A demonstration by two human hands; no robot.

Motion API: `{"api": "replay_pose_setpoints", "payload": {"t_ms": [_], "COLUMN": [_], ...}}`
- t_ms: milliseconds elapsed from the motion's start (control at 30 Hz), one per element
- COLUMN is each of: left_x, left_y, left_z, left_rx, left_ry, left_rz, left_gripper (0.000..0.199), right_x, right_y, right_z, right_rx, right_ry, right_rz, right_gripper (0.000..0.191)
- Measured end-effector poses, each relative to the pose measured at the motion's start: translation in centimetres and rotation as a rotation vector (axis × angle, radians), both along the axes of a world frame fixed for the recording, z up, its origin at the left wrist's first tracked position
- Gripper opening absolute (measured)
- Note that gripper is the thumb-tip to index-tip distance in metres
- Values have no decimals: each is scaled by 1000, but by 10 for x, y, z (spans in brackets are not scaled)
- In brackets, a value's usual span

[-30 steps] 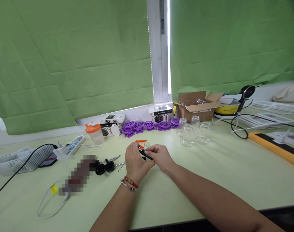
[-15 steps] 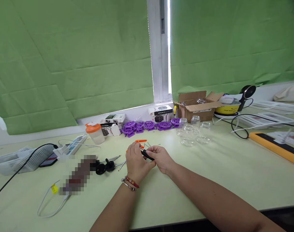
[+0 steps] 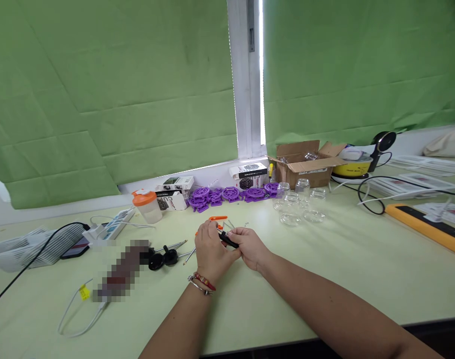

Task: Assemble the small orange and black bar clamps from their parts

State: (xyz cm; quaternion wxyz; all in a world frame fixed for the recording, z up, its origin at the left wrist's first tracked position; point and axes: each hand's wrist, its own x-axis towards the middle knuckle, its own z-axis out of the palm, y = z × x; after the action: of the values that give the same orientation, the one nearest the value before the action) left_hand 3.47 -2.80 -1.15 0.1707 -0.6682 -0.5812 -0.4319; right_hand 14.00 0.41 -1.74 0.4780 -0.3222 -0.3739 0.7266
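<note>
My left hand (image 3: 212,249), with bracelets at its wrist, curls around a small, slim black part (image 3: 229,241) over the middle of the table. My right hand (image 3: 250,245) pinches the same part from the right, thumb and fingers closed on it. The fingers cover much of it, so its kind does not show. Just beyond the hands lie orange pieces (image 3: 218,218) and thin metal rods, partly hidden. To the left, black round knob-like parts (image 3: 170,256) rest beside more metal rods (image 3: 176,246).
Purple plastic wheel-like parts (image 3: 230,194) line the back, before small printed boxes (image 3: 247,178). Glass jars (image 3: 292,209) stand at right, near an open cardboard box (image 3: 306,164). An orange-lidded cup (image 3: 148,206), power strip (image 3: 118,222) and cables are at left.
Almost nothing differs. Both hands stay at the same place on the black part, with only a very slight shift of the right hand.
</note>
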Motion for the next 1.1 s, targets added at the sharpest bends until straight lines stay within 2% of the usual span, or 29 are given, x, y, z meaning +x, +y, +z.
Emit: {"api": "replay_pose_setpoints", "payload": {"t_ms": [433,833,1100], "left_x": [0,-1,0], "left_y": [0,-1,0], "left_z": [1,2,2], "left_rx": [-42,-46,-35], "left_ry": [-4,-26,-18], "left_rz": [0,2,18], "left_gripper": [56,58,57], "right_x": [1,-1,0], "right_y": [5,3,0], "right_z": [-5,-6,-2], "right_rx": [109,81,97], "right_ry": [-137,-69,-76], "right_rz": [26,21,0], "right_gripper": [34,37,32]}}
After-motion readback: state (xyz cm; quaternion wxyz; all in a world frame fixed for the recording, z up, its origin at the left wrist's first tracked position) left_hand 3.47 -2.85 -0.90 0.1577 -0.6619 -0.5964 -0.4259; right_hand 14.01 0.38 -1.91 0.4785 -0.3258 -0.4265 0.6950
